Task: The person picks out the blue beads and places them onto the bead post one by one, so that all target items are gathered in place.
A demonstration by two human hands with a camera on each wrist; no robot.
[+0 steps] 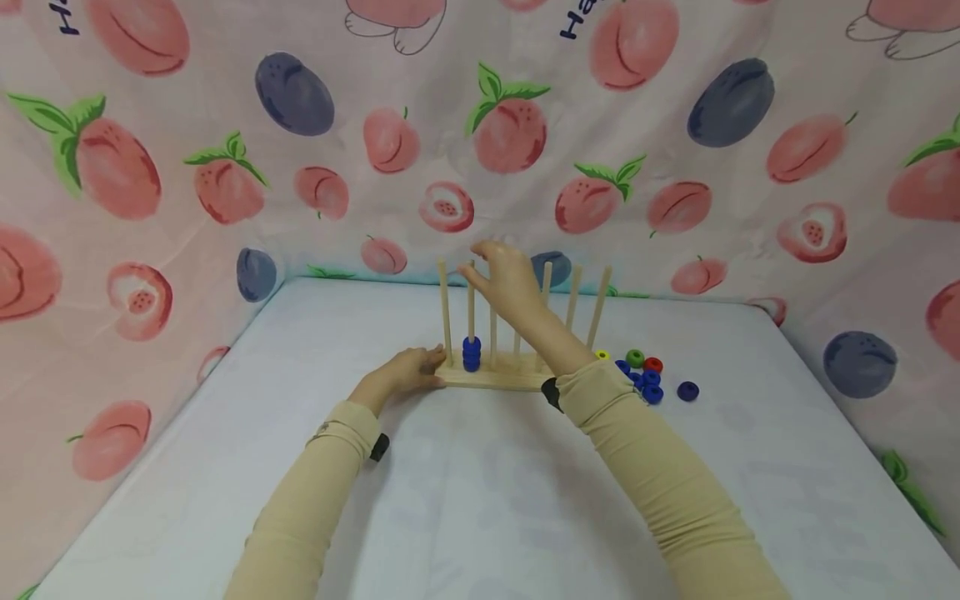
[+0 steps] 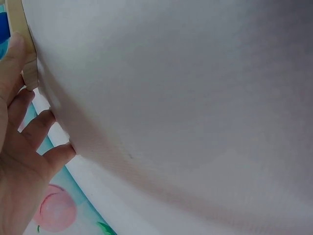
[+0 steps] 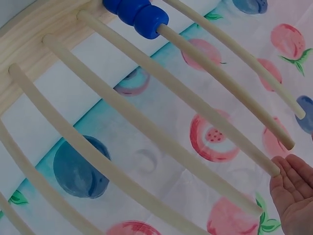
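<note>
A wooden peg stand (image 1: 491,380) with several upright pegs stands on the table. Three blue beads (image 1: 471,354) are stacked low on its second peg from the left. At the stand's left end, my left hand (image 1: 408,371) grips the base; the left wrist view shows the thumb on the wood (image 2: 22,29) and the other fingers spread beside it. Up near the peg tops is my right hand (image 1: 510,279), its thumb and fingers apart close to the second peg. In the right wrist view its fingertips lie by a peg's tip (image 3: 275,169), with nothing visibly held.
Right of the stand lie loose beads: several blue ones (image 1: 652,393), a green bead (image 1: 635,358), a red bead (image 1: 653,365), a yellow bead (image 1: 602,355) and a dark purple bead (image 1: 687,391). My right forearm partly hides this group. A fruit-patterned cloth (image 1: 300,237) hangs behind the white table (image 1: 465,492).
</note>
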